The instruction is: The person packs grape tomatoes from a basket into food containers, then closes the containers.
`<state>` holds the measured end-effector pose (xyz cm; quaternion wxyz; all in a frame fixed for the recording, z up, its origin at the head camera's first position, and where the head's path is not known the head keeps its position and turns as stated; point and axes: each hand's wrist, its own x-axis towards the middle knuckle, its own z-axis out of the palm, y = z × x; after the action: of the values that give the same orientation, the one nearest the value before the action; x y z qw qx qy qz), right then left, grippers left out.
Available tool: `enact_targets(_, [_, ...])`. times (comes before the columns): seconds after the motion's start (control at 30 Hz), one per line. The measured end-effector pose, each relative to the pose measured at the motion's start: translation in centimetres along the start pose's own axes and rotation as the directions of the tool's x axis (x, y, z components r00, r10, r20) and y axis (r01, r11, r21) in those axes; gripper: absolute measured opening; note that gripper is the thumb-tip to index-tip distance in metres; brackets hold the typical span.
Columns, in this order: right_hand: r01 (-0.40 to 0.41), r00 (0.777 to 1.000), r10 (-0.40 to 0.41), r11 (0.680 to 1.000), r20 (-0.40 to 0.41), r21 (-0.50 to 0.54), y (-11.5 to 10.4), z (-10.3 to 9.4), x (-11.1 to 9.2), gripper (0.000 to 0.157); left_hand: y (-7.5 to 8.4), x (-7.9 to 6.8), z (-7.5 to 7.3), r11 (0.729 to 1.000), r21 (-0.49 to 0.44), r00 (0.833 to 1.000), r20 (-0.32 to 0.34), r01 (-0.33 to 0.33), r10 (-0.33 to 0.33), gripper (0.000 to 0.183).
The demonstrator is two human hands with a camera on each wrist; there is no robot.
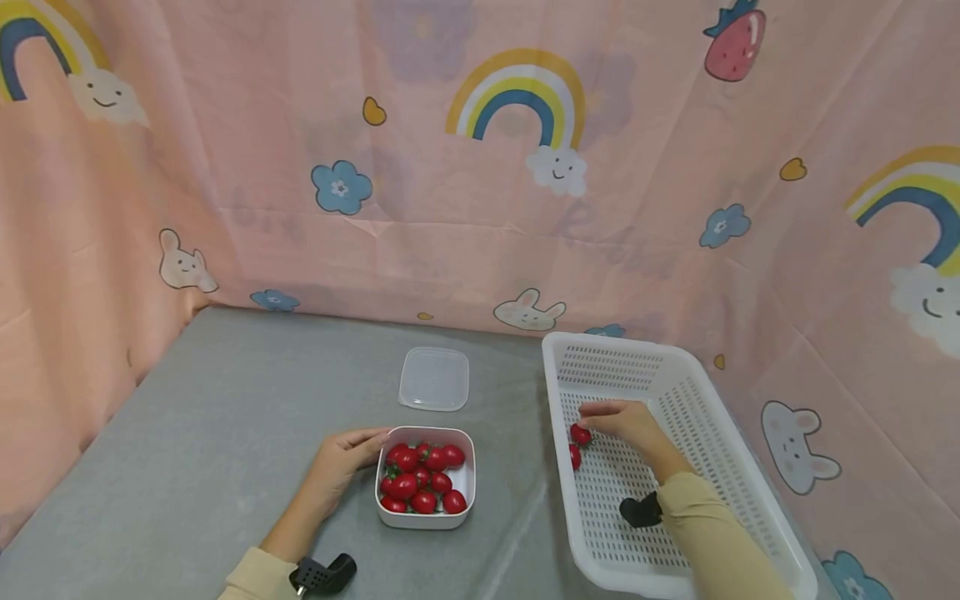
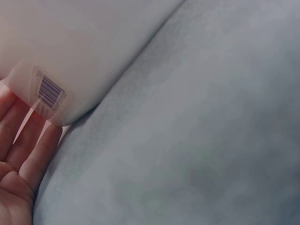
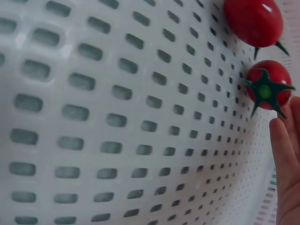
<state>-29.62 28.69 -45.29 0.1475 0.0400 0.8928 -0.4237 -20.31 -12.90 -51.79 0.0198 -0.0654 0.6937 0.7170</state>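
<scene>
A white square box [image 1: 425, 521] full of red cherry tomatoes [image 1: 422, 479] stands on the grey table. My left hand [image 1: 347, 458] rests against the box's far left corner; in the left wrist view the extended fingers [image 2: 44, 145] touch the wall by a barcode label [image 2: 50, 93]. My right hand [image 1: 626, 425] reaches into a white perforated basket [image 1: 637, 550]. Two cherry tomatoes lie by the basket's left wall, one nearer the hand [image 1: 581, 434] and one closer to me [image 1: 574, 457]. Its fingertips [image 3: 277, 129] are right at the green-stemmed tomato [image 3: 267, 89], not curled round it.
A clear square lid [image 1: 434, 379] lies flat behind the box. The basket's raised rim [image 1: 561, 467] runs between the box and my right hand. A pink patterned curtain [image 1: 450, 250] hangs behind and beside the table [image 1: 240, 417].
</scene>
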Motion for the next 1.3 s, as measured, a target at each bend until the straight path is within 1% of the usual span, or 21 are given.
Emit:
enact_targets(0.1, [-0.018, 1.0, 0.018, 1.0, 0.005, -0.008, 0.1, 0.4, 0.1, 0.044, 0.0, 0.0, 0.0, 1.0, -0.005, 1.0, 0.001, 0.0, 0.0, 0.035])
enact_targets(0.2, [0.016, 1.0, -0.016, 0.999, 0.02, -0.028, 0.1, 0.7, 0.1, 0.043, -0.1, 0.0, 0.0, 1.0, -0.015, 1.0, 0.007, -0.001, 0.001, 0.035])
enact_targets(0.33, [0.059, 0.998, -0.058, 0.996, 0.016, -0.068, 0.2, 1.0, 0.3, 0.04, -0.1, 0.0, 0.0, 1.0, -0.029, 1.0, 0.015, -0.002, 0.002, 0.036])
enact_targets(0.5, [0.04, 0.999, -0.039, 0.994, 0.008, -0.101, 0.2, 1.0, 0.3, 0.039, -0.1, 0.0, 0.0, 1.0, -0.016, 1.0, 0.015, -0.009, 0.009, 0.035])
enact_targets(0.57, [0.023, 1.0, -0.022, 0.993, 0.008, -0.113, 0.0, 0.9, 0.2, 0.041, -0.2, 0.0, 0.0, 1.0, -0.009, 1.0, 0.011, -0.01, 0.01, 0.035])
enact_targets(0.63, [0.024, 1.0, -0.024, 0.992, 0.005, -0.121, -0.3, 0.5, 0.2, 0.044, -0.2, 0.0, 0.1, 1.0, -0.007, 1.0, 0.006, -0.009, 0.009, 0.034])
enact_targets(0.7, [0.03, 0.999, -0.031, 0.995, -0.008, -0.099, -0.7, 0.1, 0.1, 0.047, -0.3, 0.0, 0.1, 1.0, -0.005, 1.0, 0.005, -0.011, 0.011, 0.034])
enact_targets(0.9, [0.082, 0.996, -0.081, 0.996, -0.041, 0.035, -2.6, -0.7, -0.5, 0.05, -0.2, -0.1, 0.1, 1.0, -0.01, 1.0, 0.003, -0.018, 0.018, 0.033])
enact_targets(1.13, [0.134, 0.989, -0.127, 0.987, -0.075, 0.086, -5.1, -1.2, -1.6, 0.053, -0.1, -0.2, 0.1, 1.0, 0.0, 1.0, -0.002, -0.015, 0.015, 0.033])
enact_targets(1.3, [0.156, 0.987, -0.151, 0.981, -0.054, 0.114, -6.4, -1.2, -2.1, 0.053, -0.1, -0.2, 0.0, 1.0, -0.003, 1.0, 0.003, -0.012, 0.012, 0.033])
